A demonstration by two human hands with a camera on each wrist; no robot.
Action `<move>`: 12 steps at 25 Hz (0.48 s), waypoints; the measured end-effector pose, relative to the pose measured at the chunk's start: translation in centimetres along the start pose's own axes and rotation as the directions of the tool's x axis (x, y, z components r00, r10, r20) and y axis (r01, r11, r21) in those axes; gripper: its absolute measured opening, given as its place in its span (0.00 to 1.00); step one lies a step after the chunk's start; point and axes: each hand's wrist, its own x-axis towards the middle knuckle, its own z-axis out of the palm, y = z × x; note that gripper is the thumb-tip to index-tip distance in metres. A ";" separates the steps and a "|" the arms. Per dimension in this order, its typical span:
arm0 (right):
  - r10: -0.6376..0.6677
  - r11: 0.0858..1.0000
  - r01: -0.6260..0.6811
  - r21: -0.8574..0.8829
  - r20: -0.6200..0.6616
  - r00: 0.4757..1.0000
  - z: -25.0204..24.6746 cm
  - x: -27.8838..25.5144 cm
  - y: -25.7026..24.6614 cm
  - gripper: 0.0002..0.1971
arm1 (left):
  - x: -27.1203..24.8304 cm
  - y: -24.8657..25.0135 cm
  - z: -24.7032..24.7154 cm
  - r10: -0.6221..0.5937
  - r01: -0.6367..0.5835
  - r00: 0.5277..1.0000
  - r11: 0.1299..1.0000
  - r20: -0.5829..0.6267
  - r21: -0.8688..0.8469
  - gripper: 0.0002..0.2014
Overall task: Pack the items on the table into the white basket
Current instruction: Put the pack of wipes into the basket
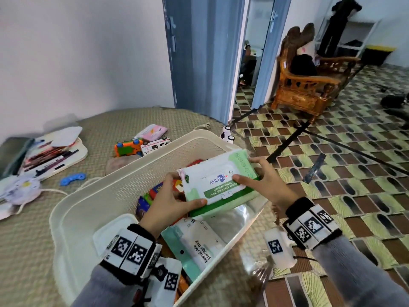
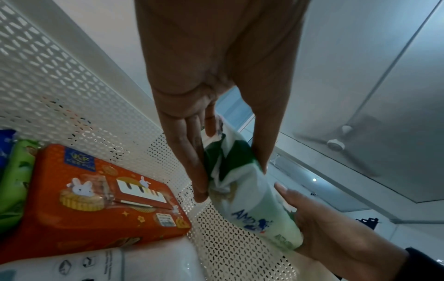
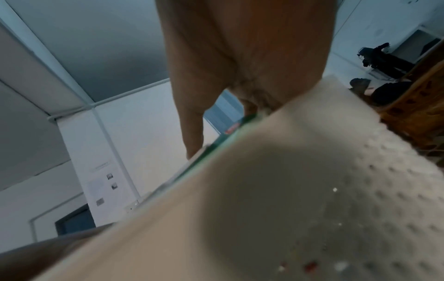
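Above the white basket (image 1: pixel 57 235) I hold a green-and-white pack of wet wipes (image 1: pixel 219 180) level between both hands. My left hand (image 1: pixel 183 192) grips its near-left end, thumb on top. My right hand (image 1: pixel 245 171) grips the far-right end by the basket's right rim. In the left wrist view, my left hand (image 2: pixel 233 182) pinches the crumpled end of the wipes pack (image 2: pixel 254 205) close to the perforated basket wall (image 2: pixel 72 95). The right wrist view shows my thumb (image 3: pixel 192 133) on the pack's green edge (image 3: pixel 216 144), with the basket rim (image 3: pixel 288 190) filling the foreground.
Inside the basket lie a red biscuit box (image 2: pixel 96 199), a resealable storage bag pack (image 1: pixel 199 247) and colourful packets. On the table behind are an orange toy car (image 1: pixel 127 147), a toy ambulance (image 1: pixel 155 145), a pink pack (image 1: pixel 152 131), a blue toy (image 1: pixel 73 178) and a pen tray (image 1: pixel 53 156).
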 end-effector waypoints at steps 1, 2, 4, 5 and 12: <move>0.019 0.997 -0.016 -0.069 0.039 0.999 -0.4 0.3 0.1 0.32 | 0.2 -0.2 0.1 -0.027 0.027 1.000 1.000 0.015 0.006 0.32; 0.036 0.992 -0.026 -0.125 0.080 0.996 -0.7 0.6 0.1 0.33 | 0.3 -0.3 0.1 -0.059 0.059 0.998 0.998 0.036 0.002 0.32; 0.078 0.978 -0.042 -0.203 0.172 0.982 -1.1 1.2 0.0 0.35 | 0.6 -0.7 0.3 -0.126 0.124 0.988 0.992 0.093 0.023 0.34; 0.100 0.973 -0.051 -0.225 0.216 0.971 -1.3 1.6 0.1 0.36 | 0.7 -0.9 0.4 -0.157 0.153 0.980 0.987 0.125 0.044 0.35; 0.177 0.861 0.011 -0.508 0.320 0.931 -1.8 4.3 1.3 0.45 | 2.4 -1.9 1.5 -0.405 0.376 0.873 0.914 0.273 0.155 0.44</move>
